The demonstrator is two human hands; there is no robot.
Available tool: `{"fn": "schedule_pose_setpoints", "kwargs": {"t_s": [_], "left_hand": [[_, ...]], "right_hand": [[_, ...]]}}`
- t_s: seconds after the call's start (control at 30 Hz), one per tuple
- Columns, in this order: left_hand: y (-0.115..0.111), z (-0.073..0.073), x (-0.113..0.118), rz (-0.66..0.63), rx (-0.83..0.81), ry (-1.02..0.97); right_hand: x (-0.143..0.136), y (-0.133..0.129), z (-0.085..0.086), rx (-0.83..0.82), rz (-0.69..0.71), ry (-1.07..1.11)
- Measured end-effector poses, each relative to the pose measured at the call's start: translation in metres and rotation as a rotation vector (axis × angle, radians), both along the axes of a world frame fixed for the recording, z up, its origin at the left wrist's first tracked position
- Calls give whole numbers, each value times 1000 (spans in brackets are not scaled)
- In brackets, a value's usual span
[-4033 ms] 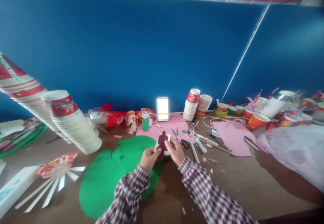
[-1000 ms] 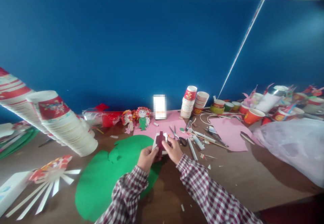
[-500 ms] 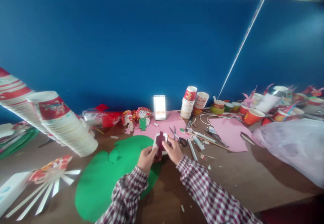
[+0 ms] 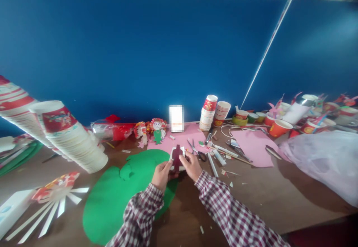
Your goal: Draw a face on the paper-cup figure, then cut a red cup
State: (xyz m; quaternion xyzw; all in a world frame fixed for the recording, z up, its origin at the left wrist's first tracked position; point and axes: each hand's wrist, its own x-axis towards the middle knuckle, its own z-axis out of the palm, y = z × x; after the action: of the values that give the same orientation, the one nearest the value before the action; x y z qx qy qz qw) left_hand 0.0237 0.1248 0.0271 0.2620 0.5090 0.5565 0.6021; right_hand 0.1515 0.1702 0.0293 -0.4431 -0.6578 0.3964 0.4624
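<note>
Between both hands, above the table's near middle, is a dark maroon cut-out [image 4: 176, 157] lying against a piece of white paper [image 4: 182, 150]. My left hand [image 4: 161, 174] grips the left edge of the two layers, thumb on top. From the right, my right hand [image 4: 192, 165] holds them too, its thumb pressed on the maroon surface. Fingers underneath are mostly hidden. Just beyond my right hand lie scissors [image 4: 200, 154] with dark handles. A large green sheet [image 4: 112, 198] with a rounded outline spreads below and left of my left hand.
Stacked paper cups [image 4: 69, 135] lean at the left; another cup stack [image 4: 208, 114] stands at the back. Paper figures [image 4: 157, 131] stand near pink paper [image 4: 184, 137]. A cut-up cup [image 4: 58, 193] lies at front left. A plastic bag [image 4: 324, 161] covers the right side.
My left thumb has shifted slightly left, off the maroon cut-out towards the white paper's edge. My right hand and the surrounding things look unchanged.
</note>
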Motion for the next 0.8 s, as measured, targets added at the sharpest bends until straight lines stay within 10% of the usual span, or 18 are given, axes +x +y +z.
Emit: {"fn": "schedule_pose_setpoints", "kwargs": {"t_s": [0.8], "left_hand": [[1,-1,-2,-15,-12,-7]], "right_hand": [[0,1,-1,7,-28,-11]]}}
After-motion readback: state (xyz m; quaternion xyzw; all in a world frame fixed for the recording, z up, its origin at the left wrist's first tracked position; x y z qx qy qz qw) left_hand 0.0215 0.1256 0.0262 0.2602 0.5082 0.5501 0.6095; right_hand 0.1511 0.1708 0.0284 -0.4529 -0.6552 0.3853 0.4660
